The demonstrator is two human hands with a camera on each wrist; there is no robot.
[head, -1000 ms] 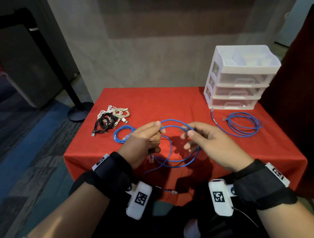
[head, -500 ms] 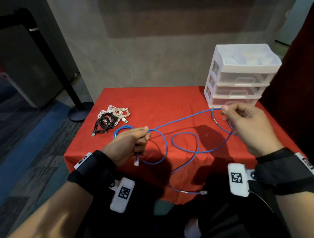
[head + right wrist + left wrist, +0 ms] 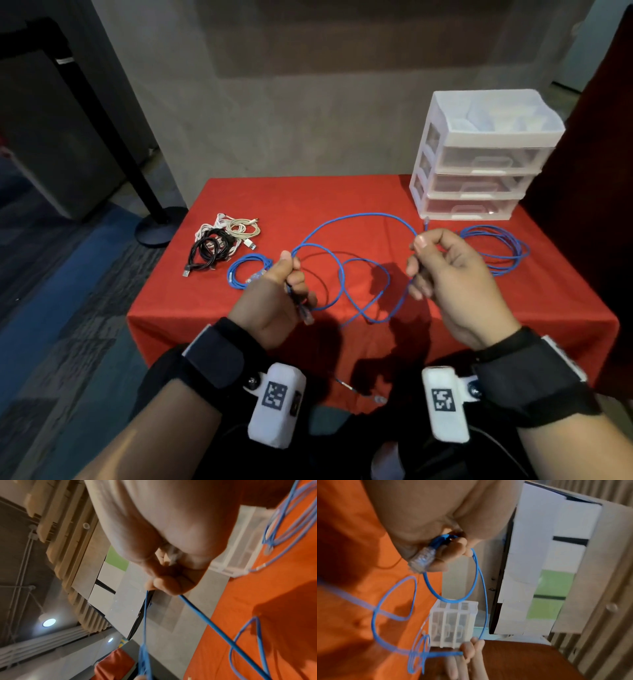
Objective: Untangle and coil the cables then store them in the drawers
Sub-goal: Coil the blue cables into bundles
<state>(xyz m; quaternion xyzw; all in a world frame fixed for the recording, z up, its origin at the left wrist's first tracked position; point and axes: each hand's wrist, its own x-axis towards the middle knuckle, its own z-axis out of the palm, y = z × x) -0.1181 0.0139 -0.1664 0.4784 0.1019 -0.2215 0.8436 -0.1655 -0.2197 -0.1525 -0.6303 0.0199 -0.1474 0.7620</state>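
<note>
both hands are up over the near half of the red tablecloth point(image 3: 342, 195), sharing one long blue ethernet cable point(image 3: 356, 216). the left hand point(image 3: 274, 301) has its fingers curled round the cable close to one end, thumb on top, and the clear plug point(image 3: 308, 317) pokes out below the knuckles; the left wrist view shows that plug point(image 3: 423, 559) lying against the curled fingers. the right hand point(image 3: 445, 274) pinches the cable between thumb and forefinger, its other fingers loosely bent, and the cable leaves that pinch in two directions in the right wrist view point(image 3: 197, 609). between the hands the cable arches away from the person in one wide bow, then sags into a couple of loose loops lying on the cloth, crossing itself just below and between the two hands. its far end trails off the near edge of the table, below the wrists.

beyond the right hand stands the white three-drawer organizer point(image 3: 479, 161), all three drawers closed, with a coiled blue cable point(image 3: 507, 250) on the cloth just in front of it, right of the right hand. just beyond the left hand lies a small blue coil point(image 3: 246, 274), and further out to the left a bundle of black and white usb cables point(image 3: 219, 243).
</note>
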